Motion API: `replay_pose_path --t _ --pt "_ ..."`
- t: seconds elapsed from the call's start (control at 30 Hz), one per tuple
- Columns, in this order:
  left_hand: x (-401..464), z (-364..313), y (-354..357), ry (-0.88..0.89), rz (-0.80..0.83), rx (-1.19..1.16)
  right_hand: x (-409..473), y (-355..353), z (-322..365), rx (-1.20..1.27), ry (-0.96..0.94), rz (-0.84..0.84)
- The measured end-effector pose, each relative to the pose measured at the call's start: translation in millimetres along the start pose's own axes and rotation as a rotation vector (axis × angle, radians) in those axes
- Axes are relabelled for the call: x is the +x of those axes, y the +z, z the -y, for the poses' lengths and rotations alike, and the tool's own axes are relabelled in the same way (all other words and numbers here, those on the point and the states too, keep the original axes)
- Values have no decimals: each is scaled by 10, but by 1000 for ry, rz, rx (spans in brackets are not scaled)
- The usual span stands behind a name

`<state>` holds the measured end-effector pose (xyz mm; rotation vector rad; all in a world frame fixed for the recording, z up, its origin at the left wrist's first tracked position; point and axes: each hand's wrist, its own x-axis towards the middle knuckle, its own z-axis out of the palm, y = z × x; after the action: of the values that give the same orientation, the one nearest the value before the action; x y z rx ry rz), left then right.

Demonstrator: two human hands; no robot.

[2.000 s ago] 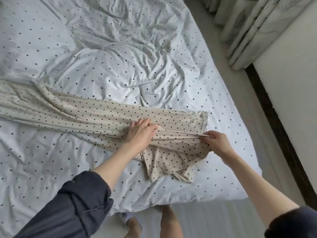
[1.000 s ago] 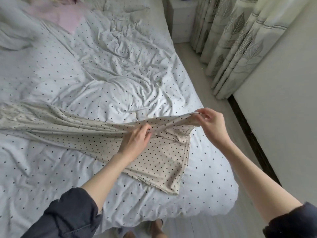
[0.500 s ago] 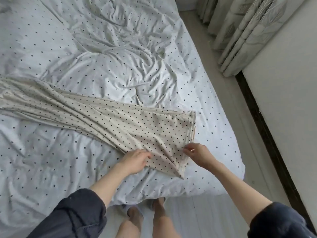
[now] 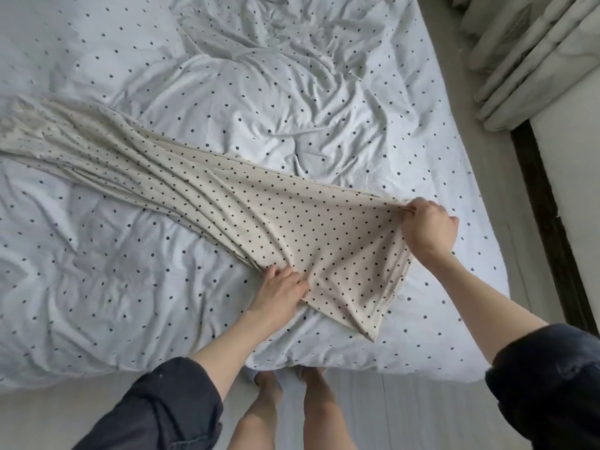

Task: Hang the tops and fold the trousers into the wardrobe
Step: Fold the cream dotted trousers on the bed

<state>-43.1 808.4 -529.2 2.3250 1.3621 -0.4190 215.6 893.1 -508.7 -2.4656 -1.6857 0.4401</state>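
Cream trousers with black dots (image 4: 227,203) stretch across the bed from the far left to the near right corner. My right hand (image 4: 427,227) grips the waistband's far corner and holds it pulled taut to the right, slightly above the duvet. My left hand (image 4: 279,292) pinches the trousers' near edge close to the waist. The waist end fans out between both hands, and its lowest corner points toward the bed's front edge. The leg ends run out of view on the left.
The bed carries a rumpled white duvet with black dots (image 4: 259,92). A narrow floor strip (image 4: 506,164) runs along its right side, with curtains (image 4: 532,56) at the top right and a wall with a dark skirting board (image 4: 552,222). My bare legs stand at the front edge.
My right hand has moved up and to the right, taking the waistband corner and pulling the cloth taut. My left hand stays on the near edge. The camera has tilted further down.
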Motion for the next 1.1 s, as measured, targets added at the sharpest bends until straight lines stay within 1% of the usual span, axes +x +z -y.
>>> replay_pose_path --t 0.07,0.2,0.33,0.4,0.5,0.57,0.6,0.67,0.73,0.77,0.83,0.9,1.0,1.07,1.1 --pt "-14 -15 -44 13 -4 -54 62 -85 -49 15 60 -38" --pt "-32 -98 -123 91 -32 -110 144 -163 -54 -22 109 -51" --pt "-61 -58 -164 138 -21 -137 165 -131 -63 5 181 20" --pt "-86 4 -160 132 -70 -154 107 -97 -64 14 164 67" --pt "-119 158 -206 9 -202 -99 -115 -33 15 -13 37 27" --pt "-115 320 -236 -60 -279 -10 -363 53 124 -42 -118 4" --pt "-115 417 -243 -76 -294 29 -497 112 182 -70 -211 9" --pt "-126 611 -239 -99 -228 101 -727 245 282 -141 -372 54" --pt "-143 756 -212 -121 -131 121 -893 379 319 -204 -455 193" --pt "-150 803 -193 -129 -91 135 -952 448 309 -238 -466 271" --pt "-150 849 -150 -130 -56 161 -1020 550 247 -300 -450 374" --pt "-165 871 -121 -114 -71 127 -1022 587 215 -322 -410 416" --pt "-274 975 -170 -45 -149 88 -980 565 348 -291 -321 415" --pt "-367 1143 -243 -12 -242 64 -977 545 548 -274 -245 370" --pt "-411 1232 -285 -29 -264 37 -978 541 658 -259 -220 345"
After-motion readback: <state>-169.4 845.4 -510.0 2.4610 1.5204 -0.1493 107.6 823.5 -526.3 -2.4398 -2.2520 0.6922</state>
